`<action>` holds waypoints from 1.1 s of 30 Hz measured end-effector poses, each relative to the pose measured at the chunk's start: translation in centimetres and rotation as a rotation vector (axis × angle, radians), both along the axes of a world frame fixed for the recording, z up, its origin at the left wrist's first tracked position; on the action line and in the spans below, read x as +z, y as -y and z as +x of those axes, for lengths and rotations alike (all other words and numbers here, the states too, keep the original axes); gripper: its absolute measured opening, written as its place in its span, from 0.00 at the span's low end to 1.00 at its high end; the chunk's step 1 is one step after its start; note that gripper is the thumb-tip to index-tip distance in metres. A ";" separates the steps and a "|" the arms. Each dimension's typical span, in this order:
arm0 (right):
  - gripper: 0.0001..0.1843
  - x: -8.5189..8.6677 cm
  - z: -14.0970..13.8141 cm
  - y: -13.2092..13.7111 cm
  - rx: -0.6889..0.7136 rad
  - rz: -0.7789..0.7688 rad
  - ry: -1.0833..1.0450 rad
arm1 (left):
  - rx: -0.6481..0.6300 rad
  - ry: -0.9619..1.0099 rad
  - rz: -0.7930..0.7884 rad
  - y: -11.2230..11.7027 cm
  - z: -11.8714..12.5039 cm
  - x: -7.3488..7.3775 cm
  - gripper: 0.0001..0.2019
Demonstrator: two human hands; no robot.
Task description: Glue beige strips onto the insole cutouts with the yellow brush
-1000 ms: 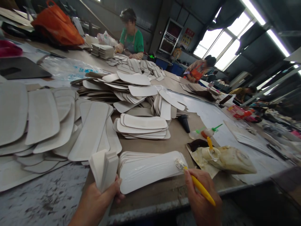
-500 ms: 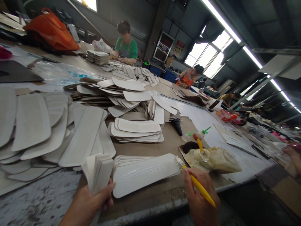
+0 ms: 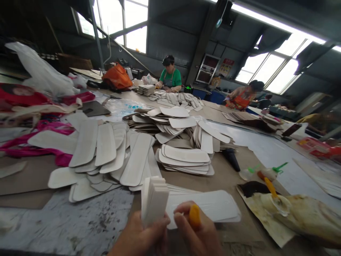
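Note:
My left hand [image 3: 149, 231] is closed around a bundle of narrow white strips [image 3: 155, 199], held upright. Close on its right, my right hand [image 3: 197, 227] grips a yellow-handled brush [image 3: 195, 215]; the handle's end points toward me and the bristles are hidden. Both hands are over the near end of a fanned stack of long white rounded pieces [image 3: 215, 204], whose top face looks wet. To the right of this stack lies a glue-stained bag [image 3: 311, 217] with a yellow tool [image 3: 271, 187] sticking up from its opening.
Loose white pieces [image 3: 106, 145] pile up on the left, and a neat stack [image 3: 185, 156] sits behind the fanned one. A black cone-shaped item [image 3: 231, 159] and small green-tipped bottles [image 3: 271, 173] lie to the right. A co-worker in green [image 3: 170, 76] works across the table [image 3: 101, 220].
The view has swung left. My right hand has carried the brush from the far right end of the fanned stack to its near end, beside my left hand. The left hand keeps the strips.

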State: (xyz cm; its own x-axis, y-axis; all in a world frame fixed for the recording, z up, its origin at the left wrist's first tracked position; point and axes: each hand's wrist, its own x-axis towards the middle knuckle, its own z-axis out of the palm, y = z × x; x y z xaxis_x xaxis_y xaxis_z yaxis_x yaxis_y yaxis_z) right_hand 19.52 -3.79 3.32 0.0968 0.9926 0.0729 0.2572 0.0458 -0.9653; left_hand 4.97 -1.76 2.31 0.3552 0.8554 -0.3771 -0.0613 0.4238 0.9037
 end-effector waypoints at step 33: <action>0.20 1.0 8.7 3.4 -0.224 -0.253 0.040 | 0.319 -0.141 -0.110 0.9 0.2 -1.0 0.18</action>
